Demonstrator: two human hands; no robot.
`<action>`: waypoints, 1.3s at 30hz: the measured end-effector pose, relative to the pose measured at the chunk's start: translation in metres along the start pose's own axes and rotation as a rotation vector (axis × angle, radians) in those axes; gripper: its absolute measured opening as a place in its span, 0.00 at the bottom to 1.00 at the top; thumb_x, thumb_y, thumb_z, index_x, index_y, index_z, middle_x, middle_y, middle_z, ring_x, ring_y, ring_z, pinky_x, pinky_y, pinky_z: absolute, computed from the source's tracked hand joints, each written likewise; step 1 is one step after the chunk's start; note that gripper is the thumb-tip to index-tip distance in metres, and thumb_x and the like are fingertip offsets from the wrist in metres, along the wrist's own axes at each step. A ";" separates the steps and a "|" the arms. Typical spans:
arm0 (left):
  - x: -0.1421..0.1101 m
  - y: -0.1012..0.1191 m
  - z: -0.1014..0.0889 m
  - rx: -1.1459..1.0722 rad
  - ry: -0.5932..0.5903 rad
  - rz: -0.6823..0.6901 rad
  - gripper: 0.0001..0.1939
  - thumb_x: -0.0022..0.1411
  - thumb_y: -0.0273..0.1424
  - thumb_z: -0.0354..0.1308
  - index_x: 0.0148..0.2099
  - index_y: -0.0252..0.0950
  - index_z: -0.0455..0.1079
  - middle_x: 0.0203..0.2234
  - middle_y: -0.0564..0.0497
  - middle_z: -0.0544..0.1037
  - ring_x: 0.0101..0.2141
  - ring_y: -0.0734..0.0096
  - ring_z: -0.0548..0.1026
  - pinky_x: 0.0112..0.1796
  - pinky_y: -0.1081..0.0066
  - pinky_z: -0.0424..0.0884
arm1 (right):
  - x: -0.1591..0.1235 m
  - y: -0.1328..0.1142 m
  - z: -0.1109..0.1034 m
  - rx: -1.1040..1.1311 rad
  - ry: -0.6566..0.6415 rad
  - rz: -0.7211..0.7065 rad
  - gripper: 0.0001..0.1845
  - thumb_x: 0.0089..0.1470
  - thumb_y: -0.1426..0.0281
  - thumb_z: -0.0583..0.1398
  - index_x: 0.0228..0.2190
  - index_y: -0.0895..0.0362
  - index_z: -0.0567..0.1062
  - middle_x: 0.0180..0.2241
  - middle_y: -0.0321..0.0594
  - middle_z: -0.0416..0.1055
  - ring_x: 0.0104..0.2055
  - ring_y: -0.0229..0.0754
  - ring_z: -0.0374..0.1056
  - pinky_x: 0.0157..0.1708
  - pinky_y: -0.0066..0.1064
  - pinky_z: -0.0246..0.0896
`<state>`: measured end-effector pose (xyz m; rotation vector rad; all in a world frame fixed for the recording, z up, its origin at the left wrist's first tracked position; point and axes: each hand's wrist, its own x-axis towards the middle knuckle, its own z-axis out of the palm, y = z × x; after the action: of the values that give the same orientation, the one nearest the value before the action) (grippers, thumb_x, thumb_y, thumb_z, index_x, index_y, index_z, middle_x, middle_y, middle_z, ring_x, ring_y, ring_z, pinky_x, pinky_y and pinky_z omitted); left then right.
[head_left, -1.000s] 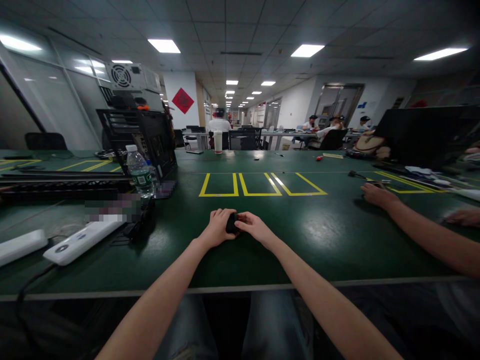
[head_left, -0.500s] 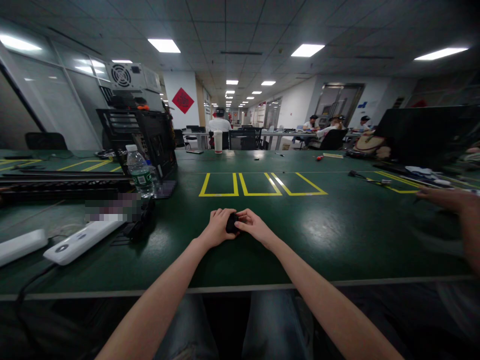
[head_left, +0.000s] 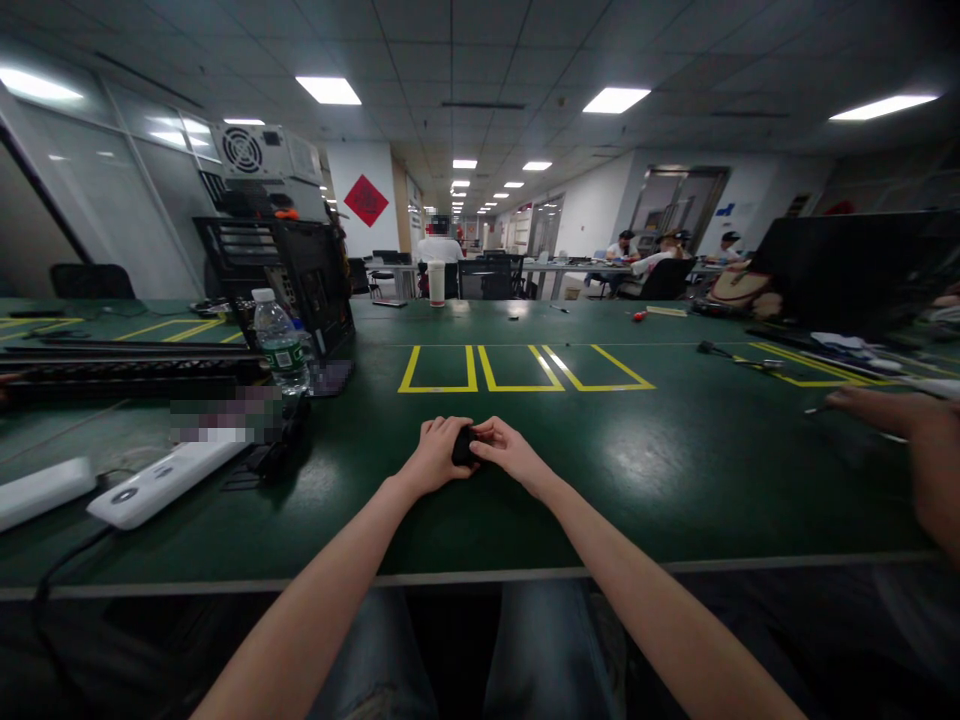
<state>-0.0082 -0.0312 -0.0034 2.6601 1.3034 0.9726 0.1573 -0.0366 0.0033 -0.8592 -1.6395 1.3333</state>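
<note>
A small rounded black object [head_left: 463, 447] is held between my two hands, just above or on the green table [head_left: 510, 530]; its exact kind I cannot make out. My left hand [head_left: 439, 452] wraps round its left side, fingers curled over the top. From the right, my right hand [head_left: 506, 450] pinches it with thumb and fingertips. Much of the object is hidden by the fingers. Beyond the hands, yellow tape outlines [head_left: 521, 388] mark the tabletop.
At left stand a water bottle [head_left: 279, 345], an open black computer case [head_left: 330, 290] and a white power strip [head_left: 169, 478]. A paper cup [head_left: 436, 284] is at the far edge. Another person's hand [head_left: 885, 408] with a thin tool is at right, near a black monitor [head_left: 862, 270].
My hands and the black object stay almost in place. At the right, the other person's hand has shifted slightly and its thin tool shows more clearly.
</note>
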 end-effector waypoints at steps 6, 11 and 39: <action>0.000 -0.001 0.001 -0.006 0.000 -0.013 0.31 0.40 0.33 0.61 0.48 0.38 0.55 0.40 0.49 0.66 0.41 0.61 0.62 0.43 0.62 0.54 | 0.003 0.002 -0.002 -0.024 0.001 0.071 0.18 0.40 0.66 0.60 0.36 0.58 0.65 0.37 0.40 0.65 0.39 0.40 0.64 0.40 0.37 0.60; 0.000 0.000 -0.001 -0.003 -0.008 -0.011 0.31 0.40 0.31 0.61 0.48 0.38 0.56 0.39 0.49 0.66 0.40 0.61 0.63 0.43 0.62 0.54 | -0.001 -0.004 -0.001 0.016 -0.066 -0.019 0.20 0.36 0.71 0.63 0.34 0.56 0.64 0.35 0.36 0.65 0.41 0.40 0.63 0.43 0.36 0.58; 0.001 0.003 -0.003 -0.020 -0.013 -0.030 0.31 0.40 0.32 0.62 0.48 0.38 0.55 0.40 0.49 0.66 0.41 0.60 0.62 0.43 0.62 0.54 | 0.002 0.002 0.001 -0.013 0.008 0.042 0.16 0.43 0.64 0.58 0.36 0.56 0.65 0.37 0.39 0.65 0.39 0.39 0.62 0.37 0.35 0.61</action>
<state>-0.0070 -0.0336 -0.0001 2.6200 1.3194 0.9589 0.1556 -0.0344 0.0018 -0.9096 -1.6335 1.3474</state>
